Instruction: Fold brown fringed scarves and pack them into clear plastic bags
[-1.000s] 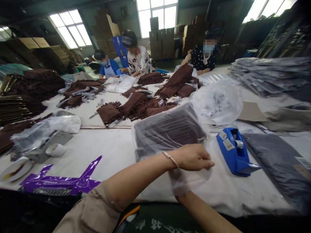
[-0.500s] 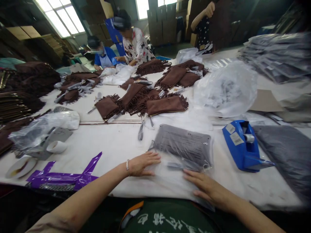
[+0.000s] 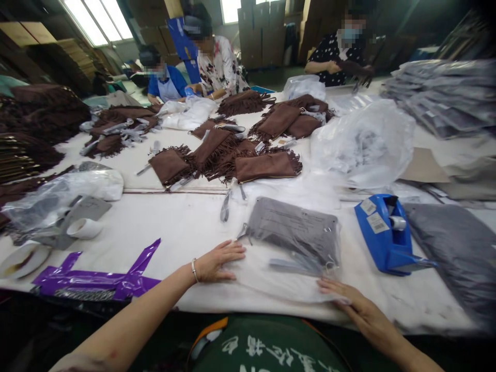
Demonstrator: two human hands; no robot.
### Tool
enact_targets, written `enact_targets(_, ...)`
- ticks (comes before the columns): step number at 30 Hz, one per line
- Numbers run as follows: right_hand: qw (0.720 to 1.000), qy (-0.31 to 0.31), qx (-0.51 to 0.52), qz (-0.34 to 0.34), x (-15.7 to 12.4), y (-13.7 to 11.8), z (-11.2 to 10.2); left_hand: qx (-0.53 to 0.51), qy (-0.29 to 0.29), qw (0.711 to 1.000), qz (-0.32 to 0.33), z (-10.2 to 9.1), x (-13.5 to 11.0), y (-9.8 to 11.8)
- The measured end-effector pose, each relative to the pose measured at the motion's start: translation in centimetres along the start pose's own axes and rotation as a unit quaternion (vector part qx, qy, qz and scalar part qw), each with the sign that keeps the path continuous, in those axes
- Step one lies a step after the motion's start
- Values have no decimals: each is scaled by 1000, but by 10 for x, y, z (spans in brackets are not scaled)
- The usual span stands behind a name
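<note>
Clear plastic bag (image 3: pixel 290 287) lies flat on the white table (image 3: pixel 155 222), grey packet (image 3: pixel 294 230) inside. Left hand (image 3: pixel 219 262) and right hand (image 3: pixel 358 307) are open, palms down, at its edges. Step appears to be smoothing; next move calls for folding the bag closed.

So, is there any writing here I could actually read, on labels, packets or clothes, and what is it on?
Nothing here can be read for certain.
White characters on the person's dark green top: upside down from this view, too blurred to quote.
White labels on the blue tape dispenser: too small to read.
Printed lines on the grey packet in the clear plastic bag: too small to read.
</note>
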State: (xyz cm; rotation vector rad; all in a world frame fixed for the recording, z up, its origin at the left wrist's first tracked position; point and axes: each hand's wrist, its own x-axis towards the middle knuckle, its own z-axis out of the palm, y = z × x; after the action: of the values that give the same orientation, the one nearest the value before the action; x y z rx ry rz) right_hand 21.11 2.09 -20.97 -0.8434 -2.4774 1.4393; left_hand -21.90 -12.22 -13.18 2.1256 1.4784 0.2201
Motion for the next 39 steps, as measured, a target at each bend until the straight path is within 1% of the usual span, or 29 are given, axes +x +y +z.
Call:
enact_targets(1, 999, 24, 32, 34, 0, 2, 2, 4, -4, 1000, 0, 0, -4, 1)
enact_targets(3, 991, 65, 83, 86, -2, 4, 6, 14, 5, 1000, -3, 2, -10, 1)
enact_targets(5, 985, 93, 102, 102, -2, 5, 8, 16, 39, 999, -2, 8, -9, -1)
enact_targets(7, 983, 127, 95, 97, -4, 7, 10, -3, 103, 995, -5, 16, -5, -1)
enact_targets(9, 973, 193, 75, 98, -7, 9, 12, -36, 195, 980, -30, 25, 0, 3)
enact_targets(11, 957, 264, 50, 110, -11, 12, 16, -54, 273, 957, -78, 35, 1, 14)
enact_targets(13, 946, 300, 19, 118, -14, 14, 23, -41, 303, 941, -146, 45, -1, 26)
enact_targets(16, 941, 314, -28, 124, -11, 14, 37, 2, 306, 919, -248, 60, -6, 42)
enact_targets(18, 935, 319, -47, 146, -4, 8, 44, 25, 315, 901, -298, 67, -8, 49)
enact_targets(20, 934, 302, -63, 179, 5, -2, 46, 48, 315, 883, -343, 72, -7, 52)
enact_targets(23, 942, 244, -110, 200, 18, -16, 38, 78, 290, 869, -394, 73, -3, 52)
enact_targets(25, 944, 220, -154, 192, 25, -21, 32, 95, 265, 865, -416, 70, -1, 52)
enact_targets(28, 942, 204, -206, 171, 30, -24, 26, 122, 224, 863, -436, 61, -1, 52)
enact_targets(30, 940, 201, -230, 153, 32, -26, 27, 164, 203, 867, -424, 49, -2, 57)
enact_targets(31, 938, 203, -238, 146, 32, -27, 27, 189, 206, 870, -405, 42, 0, 60)
enact_targets(33, 935, 208, -247, 144, 33, -31, 28, 222, 248, 881, -338, 28, 10, 72)
enact_targets(35, 933, 205, -247, 160, 34, -35, 28, 206, 299, 899, -246, 19, 31, 88)
enact_targets(36, 933, 200, -245, 169, 35, -35, 28, 186, 307, 912, -199, 19, 45, 96)
enact_targets(38, 937, 189, -234, 180, 37, -35, 26, 135, 286, 941, -121, 25, 75, 106)
enact_targets(39, 939, 186, -220, 185, 38, -34, 26, 107, 273, 951, -100, 31, 89, 108)
